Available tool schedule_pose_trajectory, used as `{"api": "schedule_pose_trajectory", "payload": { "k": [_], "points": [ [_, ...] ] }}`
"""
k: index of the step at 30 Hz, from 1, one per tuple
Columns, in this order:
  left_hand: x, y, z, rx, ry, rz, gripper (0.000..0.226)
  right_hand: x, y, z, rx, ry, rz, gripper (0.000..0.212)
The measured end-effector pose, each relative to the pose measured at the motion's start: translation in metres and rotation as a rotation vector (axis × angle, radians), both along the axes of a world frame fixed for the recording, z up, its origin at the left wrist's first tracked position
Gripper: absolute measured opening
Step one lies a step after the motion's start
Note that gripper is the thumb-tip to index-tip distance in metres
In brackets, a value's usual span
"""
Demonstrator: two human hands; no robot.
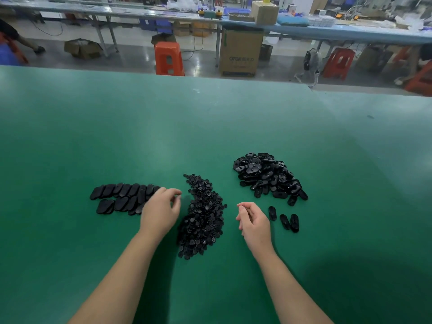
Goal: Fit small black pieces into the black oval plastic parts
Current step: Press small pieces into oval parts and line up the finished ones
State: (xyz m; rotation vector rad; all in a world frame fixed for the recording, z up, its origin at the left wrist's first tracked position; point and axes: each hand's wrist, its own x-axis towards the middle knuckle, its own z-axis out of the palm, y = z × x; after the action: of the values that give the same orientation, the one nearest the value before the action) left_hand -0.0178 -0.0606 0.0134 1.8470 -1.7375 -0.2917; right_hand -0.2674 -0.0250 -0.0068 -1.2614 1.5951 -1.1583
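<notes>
Two hands: both reach out over the green table (210, 127), bare forearms coming in from the near edge.
Left hand (160, 212): hovers at the right end of the laid-out rows, just left of the middle heap; fingers loosely curled, thumb and forefinger tips apart, and whether anything sits between them cannot be told.
Right hand (253, 222): just right of the middle heap, fingers curled inward toward the palm; nothing visible in its grasp, though the palm side is hidden.
Small black pieces (203, 213): one long loose heap between the two hands, running from far to near.
Oval parts heap (267, 176): an untidy pile on the right, far of the right hand.
Three loose ovals (285, 219): lying singly on the table just right of the right hand, near of the big pile.
Laid-out ovals (124, 197): two overlapping rows on the left, the far row longer; their right end is partly covered by the left hand.
Background: an orange stool (168, 58) and a cardboard box (240, 52) stand on the floor beyond the far edge of the table; a long workbench (350, 31) cluttered with goods runs behind them.
</notes>
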Motion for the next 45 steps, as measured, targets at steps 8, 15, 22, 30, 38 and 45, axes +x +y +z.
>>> {"api": "schedule_pose_trajectory", "payload": {
  "k": [8,15,22,30,38,45],
  "points": [
    [-0.026,-0.020,-0.007,0.282,-0.104,0.059,0.039,0.000,0.000,0.002,0.000,0.016,0.007,0.016],
    [-0.019,-0.013,-0.014,0.161,-0.005,0.078,0.023,0.000,0.000,0.000,-0.001,0.019,0.008,0.017],
    [-0.018,-0.001,-0.025,0.014,0.015,0.103,0.018,0.004,0.001,-0.001,-0.017,0.105,0.048,0.016],
    [-0.017,-0.001,-0.027,0.003,0.061,0.118,0.014,-0.011,0.001,0.012,-0.077,0.485,0.180,0.015],
    [-0.017,-0.001,-0.032,0.001,-0.001,0.106,0.017,-0.081,-0.029,0.040,0.286,1.124,0.127,0.042],
    [-0.016,-0.003,-0.034,0.031,-0.035,0.064,0.013,-0.082,-0.040,0.040,0.302,1.169,0.241,0.031]
  ]
}}
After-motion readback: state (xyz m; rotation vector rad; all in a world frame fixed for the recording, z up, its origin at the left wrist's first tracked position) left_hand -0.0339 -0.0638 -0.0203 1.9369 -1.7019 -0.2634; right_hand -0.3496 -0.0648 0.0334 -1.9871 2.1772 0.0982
